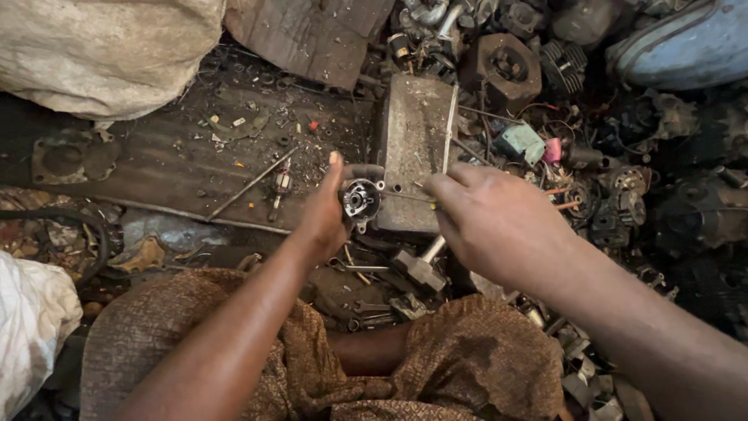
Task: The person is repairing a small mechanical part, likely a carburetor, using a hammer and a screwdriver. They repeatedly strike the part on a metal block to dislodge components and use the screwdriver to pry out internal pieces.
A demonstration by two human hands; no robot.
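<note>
My left hand (323,214) clamps the small round metal housing (361,199) upright, bore toward me, while my right hand (491,222), at its 3 o'clock, pinches a thin rod (409,196) lying horizontal, tip touching the housing's edge, over the grey metal block (413,148).

You are sitting in a rough repair workshop, low on a dirty floor. Greasy engine parts (506,70) and casings heap up on your right, a hammer (417,265) and spanners (366,312) lie by your knees, a worn metal block (413,148) sits ahead, and stuffed sacks (101,47) lean nearby.
</note>
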